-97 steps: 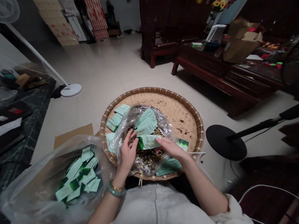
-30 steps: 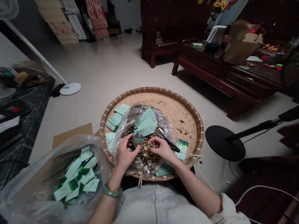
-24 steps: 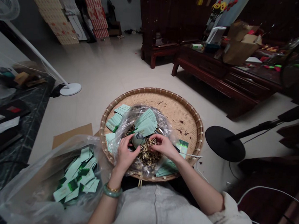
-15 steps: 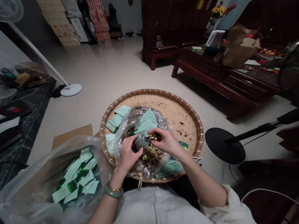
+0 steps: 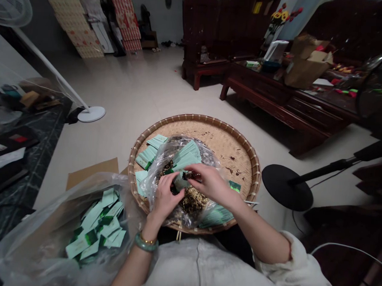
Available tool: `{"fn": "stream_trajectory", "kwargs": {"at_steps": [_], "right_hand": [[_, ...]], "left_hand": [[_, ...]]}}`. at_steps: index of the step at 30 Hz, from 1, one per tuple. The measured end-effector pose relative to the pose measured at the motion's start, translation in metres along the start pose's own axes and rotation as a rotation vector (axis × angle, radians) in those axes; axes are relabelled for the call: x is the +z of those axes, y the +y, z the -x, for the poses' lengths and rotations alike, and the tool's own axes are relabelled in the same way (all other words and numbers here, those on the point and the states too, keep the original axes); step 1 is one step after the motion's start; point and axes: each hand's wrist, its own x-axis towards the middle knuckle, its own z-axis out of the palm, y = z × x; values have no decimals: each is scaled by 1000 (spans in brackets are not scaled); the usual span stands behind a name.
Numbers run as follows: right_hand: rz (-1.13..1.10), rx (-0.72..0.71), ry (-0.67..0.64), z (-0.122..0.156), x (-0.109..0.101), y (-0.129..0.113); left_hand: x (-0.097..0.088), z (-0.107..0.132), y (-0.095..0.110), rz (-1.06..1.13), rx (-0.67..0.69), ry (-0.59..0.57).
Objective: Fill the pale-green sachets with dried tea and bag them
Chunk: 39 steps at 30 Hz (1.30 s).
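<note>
Head view: my left hand (image 5: 165, 200) is curled around a pale green foil sachet (image 5: 180, 181), partly hidden by the fingers; my right hand (image 5: 212, 182) pinches a small tuft of dark dried leaves (image 5: 189, 175) just above it. Both work within the mouth of a clear plastic bag (image 5: 206, 157) set in a round bamboo winnowing basket (image 5: 195, 116). A heap of dried tea-like mix (image 5: 191, 201) is left in that bag, beside a stack of sachets (image 5: 185, 156). More sachets (image 5: 98, 225) lie gathered in a larger plastic bag (image 5: 25, 254) at lower left; whether these are filled, I cannot tell.
</note>
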Motion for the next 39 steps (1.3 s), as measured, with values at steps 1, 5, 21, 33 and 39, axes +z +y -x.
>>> {"fn": "stream_trajectory", "kwargs": {"at_steps": [1, 5, 21, 33, 39], "right_hand": [[-28, -1, 12, 0, 0, -2], [-209, 27, 48, 2, -1, -2], [165, 215, -196, 51, 70, 78], [116, 215, -155, 52, 80, 91], [-13, 239, -50, 49, 71, 88]], "left_hand": [[0, 0, 0, 2, -3, -3], [1, 1, -1, 14, -18, -6], [-3, 2, -3, 39, -76, 40], [-2, 1, 0, 43, -65, 45], [-4, 2, -2, 45, -82, 43]]}}
